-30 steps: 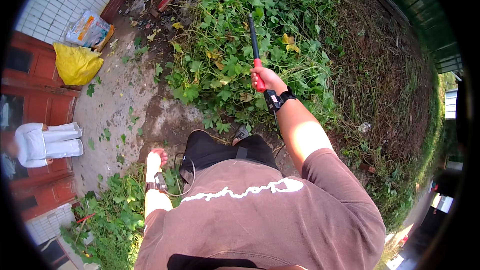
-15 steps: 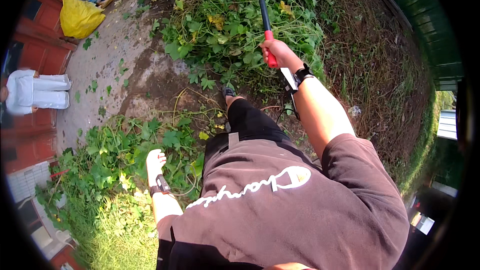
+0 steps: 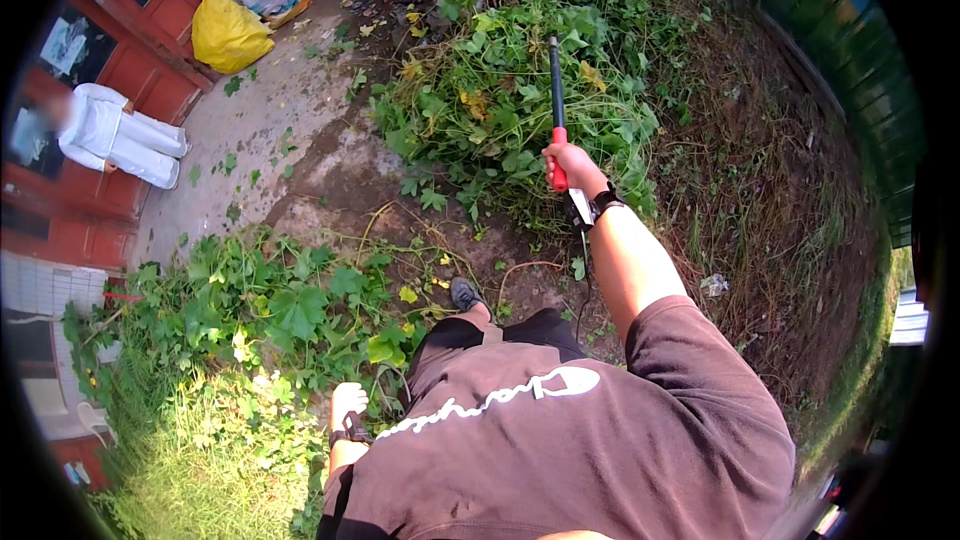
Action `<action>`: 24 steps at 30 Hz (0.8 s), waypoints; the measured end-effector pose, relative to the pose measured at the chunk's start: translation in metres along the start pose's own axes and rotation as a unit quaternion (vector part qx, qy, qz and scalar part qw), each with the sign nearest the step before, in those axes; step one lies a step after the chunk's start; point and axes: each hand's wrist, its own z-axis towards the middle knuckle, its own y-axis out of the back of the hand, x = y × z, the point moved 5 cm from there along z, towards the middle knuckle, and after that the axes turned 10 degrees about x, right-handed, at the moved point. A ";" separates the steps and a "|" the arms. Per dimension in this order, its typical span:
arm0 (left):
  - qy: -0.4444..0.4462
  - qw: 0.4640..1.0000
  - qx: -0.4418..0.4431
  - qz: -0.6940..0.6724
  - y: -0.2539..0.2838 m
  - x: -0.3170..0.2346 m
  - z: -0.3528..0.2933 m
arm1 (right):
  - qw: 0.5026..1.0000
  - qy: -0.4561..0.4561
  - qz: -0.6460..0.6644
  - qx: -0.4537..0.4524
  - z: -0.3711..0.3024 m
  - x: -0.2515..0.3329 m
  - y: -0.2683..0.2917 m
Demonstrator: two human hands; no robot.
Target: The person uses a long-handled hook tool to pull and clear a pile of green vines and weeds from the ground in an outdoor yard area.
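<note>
Overhead, right hand (image 3: 568,166) around red-handled tool (image 3: 557,105)

Yellow sack (image 3: 228,33) by red door (image 3: 150,20); seated person (image 3: 115,135) left.

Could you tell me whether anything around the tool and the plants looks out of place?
Yes: a small pale scrap of litter lies on the bare soil, right of the right hand gripping the red-handled tool. Loose green leaves are scattered across the concrete.

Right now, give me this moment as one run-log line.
right hand: gripping red-handled long tool, raised over leafy weeds | left hand: empty, low beside weed patch | yellow bag by red door
</note>
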 end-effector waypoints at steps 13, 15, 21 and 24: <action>-0.054 0.963 -0.002 0.264 -0.227 -0.063 0.041 | 0.987 0.013 0.143 -0.074 -0.319 -0.065 0.176; -0.114 0.946 0.023 0.302 -0.299 -0.100 0.018 | 0.989 -0.010 0.124 -0.080 -0.296 -0.066 0.198; -0.102 0.976 0.025 0.189 -0.217 -0.094 0.056 | 0.970 -0.122 0.191 -0.088 -0.151 -0.064 0.216; 0.091 0.989 -0.003 0.119 -0.109 -0.054 0.078 | 0.953 -0.109 0.265 -0.096 -0.069 -0.053 0.174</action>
